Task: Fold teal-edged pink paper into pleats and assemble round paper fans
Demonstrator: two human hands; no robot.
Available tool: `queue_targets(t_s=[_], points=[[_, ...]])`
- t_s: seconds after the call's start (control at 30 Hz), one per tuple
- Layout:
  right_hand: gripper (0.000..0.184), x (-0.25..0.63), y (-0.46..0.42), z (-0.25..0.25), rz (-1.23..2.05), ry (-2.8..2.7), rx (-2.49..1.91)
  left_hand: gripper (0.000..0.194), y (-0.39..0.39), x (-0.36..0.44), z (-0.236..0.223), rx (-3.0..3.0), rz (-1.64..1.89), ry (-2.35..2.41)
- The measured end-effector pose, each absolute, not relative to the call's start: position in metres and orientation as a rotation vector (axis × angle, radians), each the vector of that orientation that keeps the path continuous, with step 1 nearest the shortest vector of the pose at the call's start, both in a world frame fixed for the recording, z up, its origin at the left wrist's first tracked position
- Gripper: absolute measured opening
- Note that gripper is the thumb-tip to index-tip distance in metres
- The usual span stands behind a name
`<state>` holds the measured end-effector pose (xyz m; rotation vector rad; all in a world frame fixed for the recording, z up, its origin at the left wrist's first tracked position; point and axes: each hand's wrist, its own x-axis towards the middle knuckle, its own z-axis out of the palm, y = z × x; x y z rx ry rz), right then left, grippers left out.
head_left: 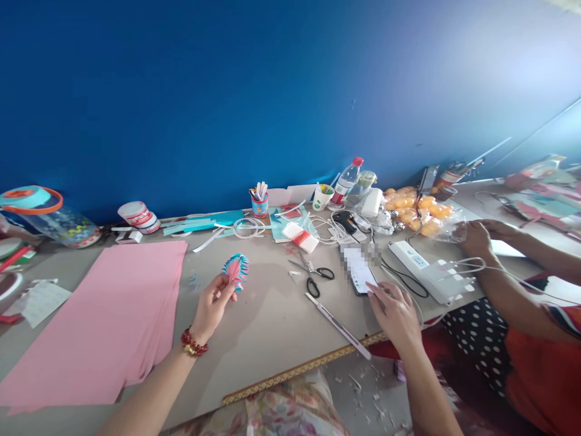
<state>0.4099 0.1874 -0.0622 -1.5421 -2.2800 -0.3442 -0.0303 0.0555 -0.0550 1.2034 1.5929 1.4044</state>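
Observation:
Between the thumb and fingers of my left hand (216,301) is a small folded paper rosette (238,270), pink in the middle with blue edges. A beaded bracelet circles that wrist. On the right, my right hand (394,312) rests its fingertips on the lower edge of a phone (358,269), which lies on the table with its screen lit. The fingers are stretched out and grip nothing. Black-handled scissors (313,275) lie spread just left of the phone. Nearer the table edge is a white craft knife (338,326).
A stack of pink paper (104,315) covers the left side. Blue paper strips (204,222), a pen cup (259,204), a bottle (347,184) and bagged orange balls (420,212) line the wall. A power strip (422,269) sits right, beside another person's hands (479,239).

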Motion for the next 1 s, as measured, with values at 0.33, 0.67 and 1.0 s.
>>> queue_targets(t_s=[0.33,0.67,1.0], points=[[0.036,0.409,0.191,-0.062,-0.318,-2.277,-1.539,0.028,0.056,-0.029,-0.051,1.219,1.41,1.615],[0.036,0.407,0.202,-0.063,-0.322,-2.294,-1.526,0.026,0.056,-0.03,-0.054,1.202,1.411,1.597],[0.036,0.407,0.2,-0.063,-0.326,-2.286,-1.546,0.026,0.056,-0.028,-0.052,1.2,1.411,1.603]])
